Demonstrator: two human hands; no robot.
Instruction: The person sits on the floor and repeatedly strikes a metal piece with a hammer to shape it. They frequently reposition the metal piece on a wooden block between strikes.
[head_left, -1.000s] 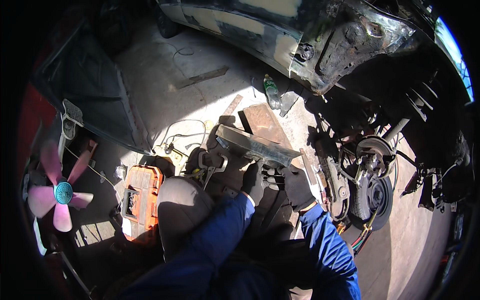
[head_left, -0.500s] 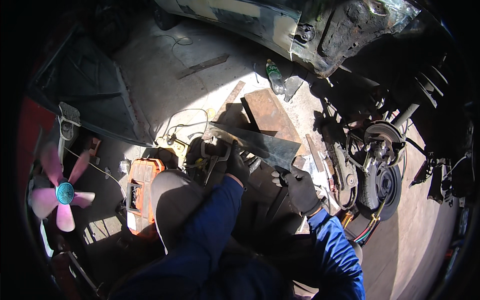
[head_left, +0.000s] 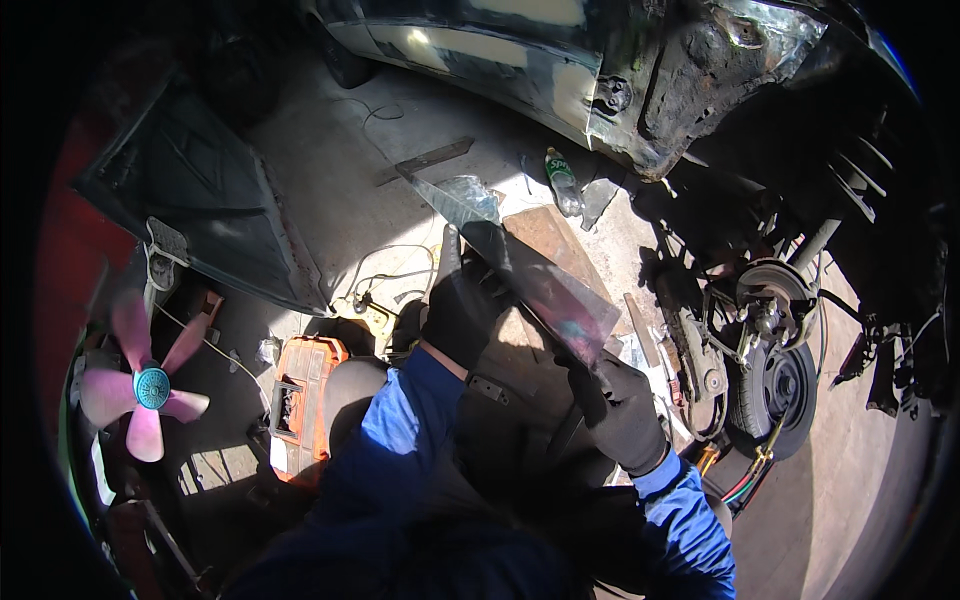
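Between my two dark-gloved hands a thin, shiny piece of sheet metal (head_left: 555,285) is held up at a slant, its far-left end higher in the picture than its right end. My left hand (head_left: 462,305) is closed on its near edge around the middle, with one finger pointing up beside it; the other fingers are partly hidden in shadow. At the lower right corner, my right hand (head_left: 620,408) pinches the sheet. Beneath it on the floor lies a rusty brown plate (head_left: 560,240), partly covered by the sheet.
An orange toolbox (head_left: 310,400) stands by my left knee, with a pink-bladed fan (head_left: 150,385) farther left. A dark car panel (head_left: 210,210) leans behind them. A green bottle (head_left: 563,182) lies near the car body (head_left: 480,55). To the right are a brake drum (head_left: 770,290) and wheel (head_left: 775,385).
The sheet metal has been lifted and tilted, its left end swinging up and away. My left hand has risen with it; my right hand has shifted slightly toward me. The view has moved a little.
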